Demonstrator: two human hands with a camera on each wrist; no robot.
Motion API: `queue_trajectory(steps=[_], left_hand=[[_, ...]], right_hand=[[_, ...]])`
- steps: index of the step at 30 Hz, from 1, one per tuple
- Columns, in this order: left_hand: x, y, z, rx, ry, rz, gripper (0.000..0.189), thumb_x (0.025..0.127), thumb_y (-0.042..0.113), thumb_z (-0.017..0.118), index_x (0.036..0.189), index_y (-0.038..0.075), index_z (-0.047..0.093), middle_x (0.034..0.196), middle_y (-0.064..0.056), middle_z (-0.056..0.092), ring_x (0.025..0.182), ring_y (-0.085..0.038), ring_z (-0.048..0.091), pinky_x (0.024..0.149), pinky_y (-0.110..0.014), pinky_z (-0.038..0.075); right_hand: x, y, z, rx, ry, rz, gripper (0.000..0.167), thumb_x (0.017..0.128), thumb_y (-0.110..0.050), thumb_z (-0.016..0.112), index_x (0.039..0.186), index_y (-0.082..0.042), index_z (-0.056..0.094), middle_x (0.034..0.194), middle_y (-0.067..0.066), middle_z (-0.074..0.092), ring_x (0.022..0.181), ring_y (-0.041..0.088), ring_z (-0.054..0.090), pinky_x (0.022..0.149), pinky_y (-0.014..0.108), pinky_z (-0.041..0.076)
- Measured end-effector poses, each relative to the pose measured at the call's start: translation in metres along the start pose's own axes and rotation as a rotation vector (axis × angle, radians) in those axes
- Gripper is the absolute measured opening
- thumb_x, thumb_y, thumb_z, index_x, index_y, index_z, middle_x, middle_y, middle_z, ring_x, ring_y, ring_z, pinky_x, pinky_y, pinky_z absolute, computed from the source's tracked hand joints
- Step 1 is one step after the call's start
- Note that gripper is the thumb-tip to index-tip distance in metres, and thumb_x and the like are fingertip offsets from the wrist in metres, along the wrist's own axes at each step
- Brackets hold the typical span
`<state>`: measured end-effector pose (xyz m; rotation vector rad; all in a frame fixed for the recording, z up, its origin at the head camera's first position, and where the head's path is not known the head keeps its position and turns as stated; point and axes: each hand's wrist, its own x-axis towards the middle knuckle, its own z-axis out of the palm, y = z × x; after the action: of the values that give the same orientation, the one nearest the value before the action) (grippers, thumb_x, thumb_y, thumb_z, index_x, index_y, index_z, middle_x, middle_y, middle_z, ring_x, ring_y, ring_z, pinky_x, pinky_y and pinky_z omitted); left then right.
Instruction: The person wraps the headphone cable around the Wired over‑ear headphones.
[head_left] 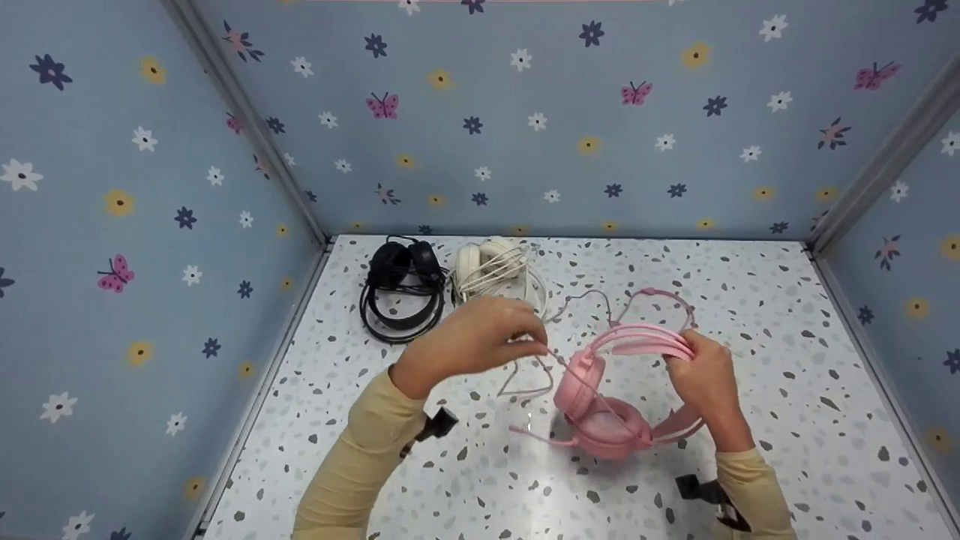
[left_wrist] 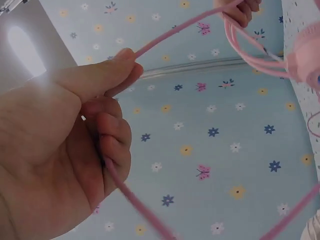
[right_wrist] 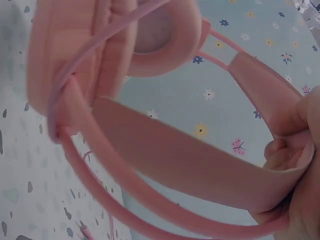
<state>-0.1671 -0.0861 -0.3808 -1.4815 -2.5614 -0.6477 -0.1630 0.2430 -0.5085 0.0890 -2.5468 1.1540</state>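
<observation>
My right hand (head_left: pixel 703 377) grips the pink headphones (head_left: pixel 611 429) by the headband (right_wrist: pixel 190 155), with the ear cups hanging to its left just over the table. A thin microphone arm (head_left: pixel 541 437) sticks out leftward from the lower cup. My left hand (head_left: pixel 480 339) pinches the pink cable (left_wrist: pixel 175 29) between thumb and index finger, and the cable also runs through the other curled fingers. From there one stretch goes across the ear cups. The remaining cable lies in loose bends on the table behind the headphones.
Black headphones (head_left: pixel 401 319) with a bundled cable lie at the back left of the speckled table (head_left: pixel 480 480). Beside them are white headphones (head_left: pixel 487 270), their cable wound round them. Floral-patterned walls (head_left: pixel 525 150) enclose the table at the back and both sides.
</observation>
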Motion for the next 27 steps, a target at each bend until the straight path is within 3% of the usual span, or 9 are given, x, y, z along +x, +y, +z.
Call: queue_trajectory(steps=[3, 6, 10, 14, 19, 23, 25, 27], left_hand=[[0.010, -0.023, -0.002, -0.013, 0.028, 0.020, 0.015, 0.093, 0.025, 0.066, 0.092, 0.013, 0.074, 0.086, 0.004, 0.066, 0.071, -0.008, 0.057, 0.067, -0.026, 0.045], [0.018, -0.046, 0.006, -0.049, 0.090, 0.017, 0.016, 0.093, 0.027, 0.067, 0.090, 0.012, 0.073, 0.085, 0.003, 0.067, 0.067, -0.009, 0.055, 0.064, -0.027, 0.044], [0.022, -0.071, 0.026, -0.164, 0.196, -0.001, 0.019, 0.091, 0.029, 0.069, 0.086, 0.011, 0.071, 0.074, 0.003, 0.062, 0.058, -0.010, 0.045, 0.057, -0.026, 0.038], [0.019, -0.083, 0.049, -0.280, 0.240, -0.044, 0.021, 0.092, 0.030, 0.067, 0.083, 0.011, 0.067, 0.068, 0.005, 0.052, 0.056, -0.008, 0.039, 0.055, -0.025, 0.035], [0.017, -0.088, 0.074, -0.442, 0.196, -0.141, 0.019, 0.097, 0.027, 0.060, 0.088, 0.011, 0.067, 0.069, 0.004, 0.049, 0.058, -0.010, 0.040, 0.057, -0.025, 0.036], [0.016, -0.095, 0.098, -0.588, 0.187, -0.211, 0.023, 0.101, 0.024, 0.054, 0.088, 0.011, 0.067, 0.067, 0.005, 0.047, 0.056, -0.010, 0.037, 0.057, -0.026, 0.036], [0.016, -0.090, 0.105, -0.658, 0.193, -0.228, 0.025, 0.102, 0.020, 0.052, 0.086, 0.005, 0.066, 0.066, 0.004, 0.046, 0.055, -0.010, 0.036, 0.057, -0.025, 0.035], [0.018, -0.087, 0.119, -0.711, 0.221, -0.246, 0.027, 0.102, 0.016, 0.051, 0.084, 0.000, 0.064, 0.065, 0.004, 0.044, 0.056, -0.008, 0.036, 0.057, -0.023, 0.035]], right_hand=[[0.001, 0.001, -0.003, 0.174, -0.159, -0.045, 0.014, 0.084, 0.005, 0.058, 0.074, -0.004, 0.062, 0.062, -0.002, 0.046, 0.055, 0.013, 0.039, 0.051, 0.028, 0.034], [0.000, 0.004, -0.006, 0.439, -0.318, -0.089, 0.021, 0.086, 0.012, 0.049, 0.077, -0.001, 0.063, 0.057, -0.001, 0.040, 0.049, 0.010, 0.032, 0.046, 0.026, 0.031], [0.003, 0.007, -0.007, 0.814, -0.497, -0.209, 0.030, 0.082, 0.017, 0.036, 0.087, 0.003, 0.061, 0.051, 0.006, 0.027, 0.040, 0.015, 0.018, 0.034, 0.029, 0.016], [0.009, 0.009, -0.006, 1.109, -0.645, -0.298, 0.039, 0.085, 0.018, 0.027, 0.096, 0.003, 0.061, 0.052, 0.009, 0.022, 0.040, 0.018, 0.015, 0.034, 0.031, 0.013], [0.015, 0.008, -0.004, 1.329, -0.747, -0.346, 0.044, 0.086, 0.017, 0.016, 0.093, 0.002, 0.058, 0.054, 0.007, 0.023, 0.041, 0.015, 0.017, 0.035, 0.029, 0.015], [0.016, 0.007, -0.004, 1.502, -0.808, -0.374, 0.046, 0.093, 0.009, 0.018, 0.106, 0.002, 0.062, 0.058, 0.007, 0.024, 0.043, 0.013, 0.017, 0.038, 0.027, 0.015], [0.016, 0.006, -0.003, 1.612, -0.820, -0.332, 0.041, 0.098, 0.003, 0.022, 0.108, 0.002, 0.061, 0.060, 0.005, 0.022, 0.045, 0.012, 0.016, 0.040, 0.026, 0.014], [0.016, 0.005, -0.004, 1.702, -0.799, -0.244, 0.034, 0.100, -0.002, 0.021, 0.095, 0.001, 0.055, 0.061, 0.003, 0.020, 0.047, 0.011, 0.016, 0.043, 0.024, 0.012]])
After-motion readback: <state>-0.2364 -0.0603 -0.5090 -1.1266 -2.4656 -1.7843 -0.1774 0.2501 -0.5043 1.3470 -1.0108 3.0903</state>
